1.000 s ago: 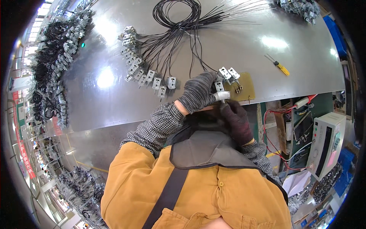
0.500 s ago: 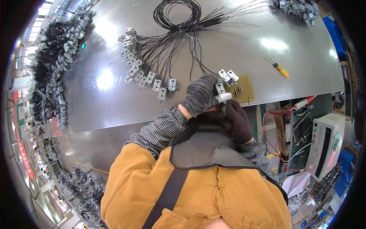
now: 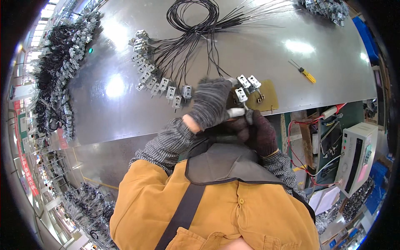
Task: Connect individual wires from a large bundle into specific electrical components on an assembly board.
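Note:
A small silver metal fitting (image 3: 240,95) sits at the near left of a yellowish-brown pad (image 3: 270,93), its stem pointing down towards my right hand. Beside it lie two similar fittings (image 3: 248,82), with small brass-coloured pieces (image 3: 261,98) close by. Left of the pad is my left hand (image 3: 210,102) in a grey striped glove; its fingers stand apart from the white-covered thumb, with nothing visible between them. At the table edge, my right hand (image 3: 260,131), in a dark reddish glove, has its fingers drawn together just below the stem. What they pinch is hidden.
A black cable bundle (image 3: 196,27) fans out to several metal fittings (image 3: 152,77) on the metal table (image 3: 112,114). A yellow-handled screwdriver (image 3: 307,76) lies at right. Piled cables (image 3: 62,71) line the left edge. A white instrument box (image 3: 357,158) with red leads stands at right.
My left hand has come away from the nearest fitting and moved left, its fingers spreading from the thumb. My right hand stays near the table edge, slightly shifted.

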`<state>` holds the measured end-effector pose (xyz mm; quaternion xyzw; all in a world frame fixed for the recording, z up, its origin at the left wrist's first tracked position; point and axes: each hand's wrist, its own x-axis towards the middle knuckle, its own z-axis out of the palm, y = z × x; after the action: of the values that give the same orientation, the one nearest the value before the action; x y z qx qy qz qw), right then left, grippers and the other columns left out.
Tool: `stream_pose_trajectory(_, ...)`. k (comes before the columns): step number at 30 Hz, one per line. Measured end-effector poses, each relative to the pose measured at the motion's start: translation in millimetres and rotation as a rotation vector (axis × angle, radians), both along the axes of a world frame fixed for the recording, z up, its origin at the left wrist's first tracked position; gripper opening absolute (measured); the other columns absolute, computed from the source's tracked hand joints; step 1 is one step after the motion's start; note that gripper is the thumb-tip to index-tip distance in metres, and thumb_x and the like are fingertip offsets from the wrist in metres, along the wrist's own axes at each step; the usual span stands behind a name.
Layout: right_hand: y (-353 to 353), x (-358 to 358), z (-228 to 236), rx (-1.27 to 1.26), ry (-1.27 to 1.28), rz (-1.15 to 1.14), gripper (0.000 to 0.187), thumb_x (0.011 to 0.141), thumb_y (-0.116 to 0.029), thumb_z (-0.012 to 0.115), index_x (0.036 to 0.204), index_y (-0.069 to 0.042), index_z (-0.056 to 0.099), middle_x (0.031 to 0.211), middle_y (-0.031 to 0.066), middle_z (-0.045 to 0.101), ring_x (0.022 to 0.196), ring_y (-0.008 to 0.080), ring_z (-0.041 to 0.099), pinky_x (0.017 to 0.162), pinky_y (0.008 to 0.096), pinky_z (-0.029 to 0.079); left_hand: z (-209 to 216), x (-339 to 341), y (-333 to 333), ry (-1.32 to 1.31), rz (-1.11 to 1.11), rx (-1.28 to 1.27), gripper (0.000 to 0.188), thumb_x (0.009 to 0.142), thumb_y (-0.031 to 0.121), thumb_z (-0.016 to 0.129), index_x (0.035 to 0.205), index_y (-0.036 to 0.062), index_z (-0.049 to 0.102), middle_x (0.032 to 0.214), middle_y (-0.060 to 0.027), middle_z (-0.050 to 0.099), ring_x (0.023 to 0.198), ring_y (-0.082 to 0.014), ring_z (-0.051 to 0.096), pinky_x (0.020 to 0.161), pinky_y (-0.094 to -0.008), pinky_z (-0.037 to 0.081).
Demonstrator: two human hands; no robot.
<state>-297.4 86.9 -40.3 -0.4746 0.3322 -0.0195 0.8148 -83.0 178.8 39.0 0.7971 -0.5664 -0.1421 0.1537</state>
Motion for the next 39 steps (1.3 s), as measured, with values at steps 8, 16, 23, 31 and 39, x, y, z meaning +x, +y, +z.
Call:
stream_pose_trajectory(8,2.0,27.4,47.3,0.307,-0.147,0.072,0.034,0.11,-0.029,0.053,0.129,-0.003,0.064,0.117,0.0099,0.069,0.109,0.0208,0.068,0.092,0.0396,0.058,-48.6,19.4,38.2,0.029,0.034,-0.089,0.026,0.097,0.027,0.071,0.111,0.0062,0.072,0.097,-0.0155,0.072,0.095,-0.0348,0.069,0.084,-0.0476,0.054)
stream_pose_trajectory(16,-41.1,29.3,23.9,-0.297,-0.123,-0.119,0.036,0.11,-0.026,0.054,0.131,0.002,0.062,0.114,0.0115,0.073,0.112,0.0214,0.068,0.101,0.0353,0.053,-61.3,0.8,7.2,0.559,0.166,-0.422,0.021,0.103,0.015,0.068,0.118,0.0007,0.07,0.104,-0.0153,0.073,0.093,-0.0236,0.071,0.083,-0.0366,0.057)
stream_pose_trajectory(23,-36.0,33.3,35.1,-0.703,-0.097,-0.142,0.029,0.111,-0.02,0.052,0.123,0.001,0.067,0.107,0.0127,0.074,0.101,0.0217,0.071,0.094,0.0352,0.054,-57.1,5.4,0.6,0.674,0.081,-0.422,0.025,0.102,0.019,0.07,0.12,0.0025,0.071,0.101,-0.0138,0.072,0.094,-0.025,0.072,0.083,-0.0388,0.057)
stream_pose_trajectory(31,-21.8,12.8,39.5,-0.922,0.008,0.038,0.022,0.106,-0.019,0.06,0.117,-0.001,0.068,0.098,0.0161,0.071,0.089,0.0267,0.071,0.081,0.0382,0.054,-47.3,16.5,5.8,0.257,-0.031,-0.267,0.034,0.097,0.032,0.074,0.114,0.003,0.072,0.098,-0.0185,0.069,0.089,-0.0371,0.068,0.08,-0.0463,0.054)
stream_pose_trajectory(39,-8.1,21.0,25.5,-1.013,-0.042,-0.02,0.022,0.095,-0.014,0.072,0.113,-0.001,0.068,0.097,0.0139,0.07,0.086,0.025,0.069,0.08,0.0358,0.055,-28.1,11.5,-16.0,0.383,0.104,-0.087,0.064,0.082,0.055,0.085,0.114,0.0017,0.069,0.097,-0.0192,0.072,0.09,-0.035,0.072,0.081,-0.0445,0.057)
